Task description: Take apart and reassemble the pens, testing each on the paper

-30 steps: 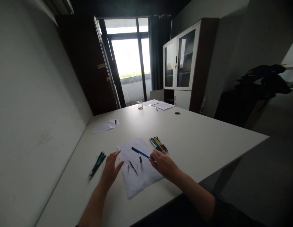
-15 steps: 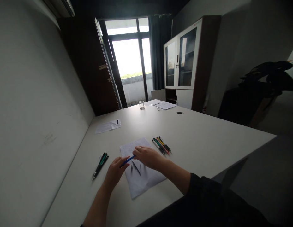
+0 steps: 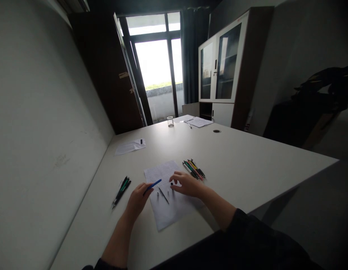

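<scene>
My left hand (image 3: 139, 195) is closed on a blue pen barrel (image 3: 155, 184), which slants up to the right above the lined sheet of paper (image 3: 166, 221). My right hand (image 3: 185, 183) hovers over the right side of the sheet, thumb and fingers apart and curved. Just below its fingertips a small dark pen part (image 3: 171, 184) shows; whether they touch it I cannot tell. A thin pen refill (image 3: 164, 195) lies on the sheet between the hands. Small pen pieces sit on either side of it, one on the left (image 3: 158, 194) and one on the right (image 3: 168, 192).
Several pens (image 3: 122, 191) lie bunched left of the sheet, and several coloured pens (image 3: 193, 168) lie to its right. Farther back on the white table (image 3: 247, 157) are a glass jar (image 3: 170, 121), papers (image 3: 200, 122), another sheet (image 3: 129, 147) and a round cable hole (image 3: 217, 131).
My right hand has let go of the blue pen barrel and moved right, its fingers parting. The left hand keeps hold of the barrel. The view has shifted slightly.
</scene>
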{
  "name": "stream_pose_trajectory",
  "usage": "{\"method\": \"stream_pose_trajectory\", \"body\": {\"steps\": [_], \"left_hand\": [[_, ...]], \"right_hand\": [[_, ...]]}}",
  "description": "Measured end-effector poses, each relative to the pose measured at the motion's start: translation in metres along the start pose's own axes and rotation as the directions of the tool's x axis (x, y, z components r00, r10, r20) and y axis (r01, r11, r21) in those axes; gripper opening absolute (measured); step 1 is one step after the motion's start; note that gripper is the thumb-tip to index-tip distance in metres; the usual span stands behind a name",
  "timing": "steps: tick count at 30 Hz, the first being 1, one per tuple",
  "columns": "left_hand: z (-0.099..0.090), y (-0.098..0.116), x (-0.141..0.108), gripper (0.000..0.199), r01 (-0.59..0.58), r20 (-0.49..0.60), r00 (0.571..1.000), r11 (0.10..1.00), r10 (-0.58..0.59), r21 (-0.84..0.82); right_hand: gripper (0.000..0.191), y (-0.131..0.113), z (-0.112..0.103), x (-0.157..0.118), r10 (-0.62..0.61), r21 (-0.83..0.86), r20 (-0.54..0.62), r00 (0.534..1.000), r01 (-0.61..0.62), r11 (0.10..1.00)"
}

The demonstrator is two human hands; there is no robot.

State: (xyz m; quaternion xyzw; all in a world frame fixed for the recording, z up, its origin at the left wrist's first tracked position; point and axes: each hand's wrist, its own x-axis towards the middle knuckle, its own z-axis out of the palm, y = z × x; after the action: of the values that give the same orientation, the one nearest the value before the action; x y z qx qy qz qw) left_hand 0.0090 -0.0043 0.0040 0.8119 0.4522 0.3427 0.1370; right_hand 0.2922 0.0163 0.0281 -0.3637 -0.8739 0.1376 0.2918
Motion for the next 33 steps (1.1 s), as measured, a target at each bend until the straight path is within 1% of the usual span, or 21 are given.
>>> {"method": "stream_pose_trajectory", "body": {"steps": [2, 4, 8, 11, 14, 19, 24, 28, 30, 33], "left_hand": [[0.0, 0.0, 0.0, 0.027, -0.001, 0.008, 1.0, 1.0, 0.001, 0.001], [0.0, 0.0, 0.0, 0.027, -0.007, 0.014, 1.0, 1.0, 0.007, 0.006], [0.0, 0.002, 0.0, 0.028, -0.016, 0.003, 1.0, 1.0, 0.016, 0.013], [0.0, 0.004, 0.0, 0.028, -0.025, -0.004, 1.0, 1.0, 0.025, 0.015], [0.0, 0.004, 0.0, 0.027, -0.037, -0.013, 0.999, 0.999, 0.038, 0.014], [0.001, 0.003, 0.0, 0.025, -0.061, -0.028, 0.998, 0.998, 0.061, 0.015], [0.001, 0.003, 0.0, 0.024, -0.067, -0.021, 0.997, 0.997, 0.068, 0.023], [0.0, 0.006, 0.0, 0.024, -0.082, -0.016, 0.996, 0.996, 0.083, 0.047], [0.001, 0.009, 0.0, 0.024, -0.094, 0.004, 0.996, 0.994, 0.094, 0.062], [0.002, 0.013, 0.0, 0.024, -0.11, 0.046, 0.993, 0.991, 0.107, 0.076]], "right_hand": [[0.013, -0.001, 0.002, 0.001, 0.004, 0.023, 0.01, 1.0, -0.005, 1.0], [0.009, -0.001, 0.004, 0.002, 0.008, 0.071, -0.014, 1.0, -0.007, 0.997], [0.012, 0.0, 0.007, 0.006, 0.088, 0.255, -0.146, 0.985, -0.049, 0.966], [0.016, 0.0, 0.011, 0.008, 0.141, 0.379, -0.199, 0.97, -0.056, 0.924], [0.017, -0.001, 0.014, 0.009, 0.15, 0.434, -0.201, 0.968, -0.049, 0.899], [0.018, -0.002, 0.015, 0.01, 0.174, 0.46, -0.217, 0.961, -0.057, 0.886], [0.022, -0.001, 0.018, 0.01, 0.189, 0.491, -0.186, 0.964, -0.075, 0.868], [0.028, -0.003, 0.023, 0.01, 0.239, 0.555, -0.123, 0.963, -0.133, 0.821], [0.029, -0.005, 0.026, 0.01, 0.233, 0.563, -0.1, 0.967, -0.138, 0.815], [0.026, -0.01, 0.029, 0.011, 0.176, 0.527, -0.094, 0.98, -0.101, 0.844]]}}
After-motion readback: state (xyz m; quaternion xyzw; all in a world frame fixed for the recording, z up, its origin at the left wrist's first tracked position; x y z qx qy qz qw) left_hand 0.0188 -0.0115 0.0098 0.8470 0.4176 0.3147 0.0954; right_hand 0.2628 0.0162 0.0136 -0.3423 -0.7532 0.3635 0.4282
